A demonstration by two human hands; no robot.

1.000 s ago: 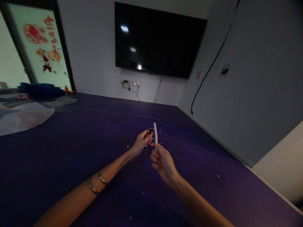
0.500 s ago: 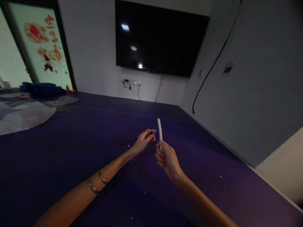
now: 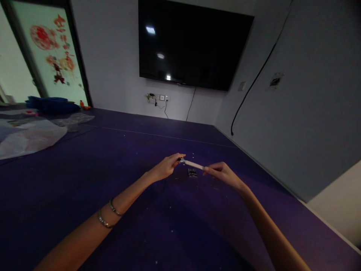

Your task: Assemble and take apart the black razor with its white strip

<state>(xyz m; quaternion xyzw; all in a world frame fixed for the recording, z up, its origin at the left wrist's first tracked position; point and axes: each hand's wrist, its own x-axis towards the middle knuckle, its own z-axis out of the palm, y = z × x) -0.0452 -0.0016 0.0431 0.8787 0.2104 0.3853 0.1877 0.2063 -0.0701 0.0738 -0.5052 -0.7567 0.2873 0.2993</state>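
Observation:
My left hand (image 3: 169, 165) is closed around a small tool with a shiny metal head (image 3: 182, 160); its dark handle is mostly hidden by my fingers, and its exact kind cannot be made out. A pale, smooth stick (image 3: 194, 165) reaches from that metal head to my right hand (image 3: 221, 174). The fingertips of my right hand pinch the stick's right end. At its left end the stick meets or touches the metal head. Just below the stick, on the purple floor surface (image 3: 135, 233), lies a small dark object with pale markings (image 3: 192, 173).
Small white bits lie scattered around my hands. At the left are crumpled translucent plastic sheeting (image 3: 34, 141) and a dark blue cloth heap (image 3: 53, 105). A black cable (image 3: 254, 81) hangs along the right wall. A large television (image 3: 194, 45) is mounted ahead.
The stick has swung from upright to nearly level, its far end now at the metal head. My right hand has moved right and turned. The dark marked object has come into view.

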